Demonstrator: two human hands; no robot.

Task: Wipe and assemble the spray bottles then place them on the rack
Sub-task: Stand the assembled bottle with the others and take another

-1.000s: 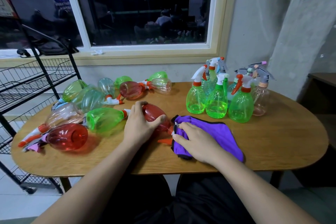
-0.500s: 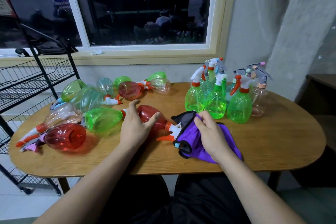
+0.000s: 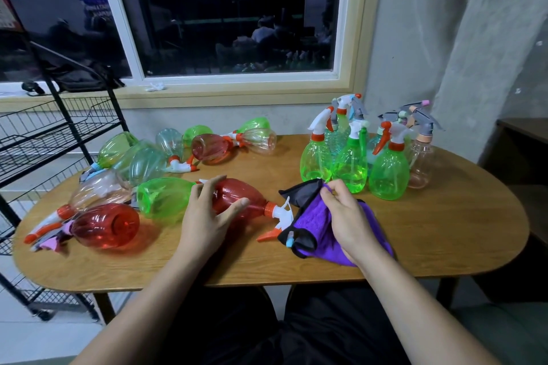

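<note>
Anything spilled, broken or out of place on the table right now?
No spill or damage shows. The bottles on the left lie on their sides in a heap, unlike the upright cluster at right. The left hand grips a lying red bottle; the right hand pinches the purple cloth.

Dim indoor light from overhead, with ceiling lamps mirrored in the dark window (image 3: 225,18). Wide-angle bending curves the edges. Focus is sharp throughout.

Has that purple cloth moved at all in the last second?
Yes. The right hand has bunched the purple cloth up off the table, and its black-edged corner now rises toward the standing green bottles.
</note>
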